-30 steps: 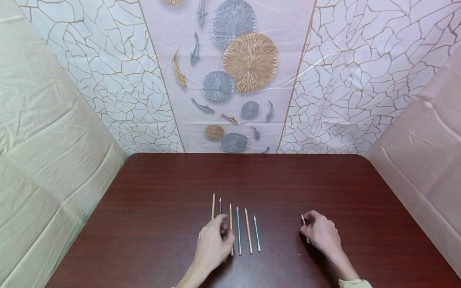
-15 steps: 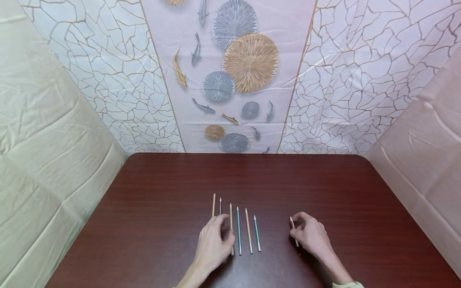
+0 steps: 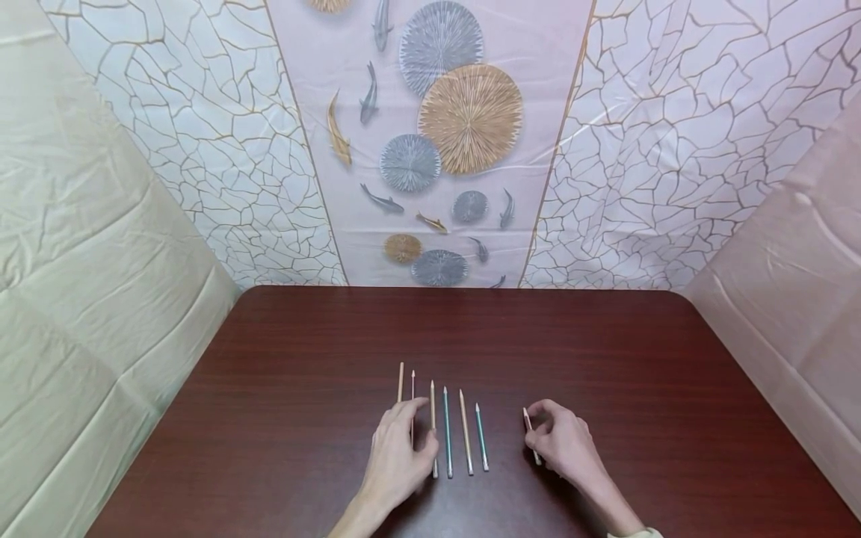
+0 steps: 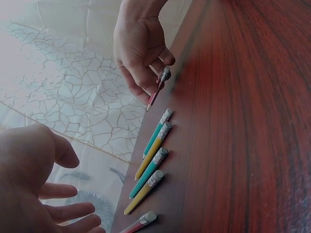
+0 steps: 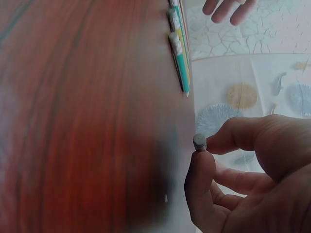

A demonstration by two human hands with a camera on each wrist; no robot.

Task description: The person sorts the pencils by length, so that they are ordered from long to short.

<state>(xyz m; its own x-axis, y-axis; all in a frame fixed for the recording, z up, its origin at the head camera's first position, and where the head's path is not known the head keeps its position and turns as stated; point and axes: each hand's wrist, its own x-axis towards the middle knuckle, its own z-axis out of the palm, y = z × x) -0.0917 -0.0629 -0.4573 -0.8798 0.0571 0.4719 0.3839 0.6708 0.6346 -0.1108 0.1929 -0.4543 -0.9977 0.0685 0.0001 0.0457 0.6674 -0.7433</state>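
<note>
My right hand [image 3: 565,444] pinches a short red pencil [image 4: 156,92] between thumb and fingers, its pointed end away from me and its eraser [image 5: 199,141] toward me. To its left, pencils lie in a row: a short teal one [image 3: 480,441], a yellow one [image 3: 465,430], a longer teal one [image 3: 447,430] and another yellow one [image 3: 433,396]. My left hand [image 3: 397,452] is over the row's left end with fingers apart and nothing gripped. It partly hides a red pencil [image 3: 413,385] and a leftmost tan pencil [image 3: 400,381]. Whether it touches any cannot be told.
The pencils lie on a dark red-brown wooden table [image 3: 323,329]. A patterned cloth [image 3: 437,209] hangs behind its far edge, and pale cloth walls [image 3: 101,299] stand at both sides. A tiny white speck [image 5: 166,198] is on the tabletop near my right hand.
My right hand has moved left with the short red pencil, closer to the row. My left hand has stayed almost in place, and the row of pencils has not moved.
</note>
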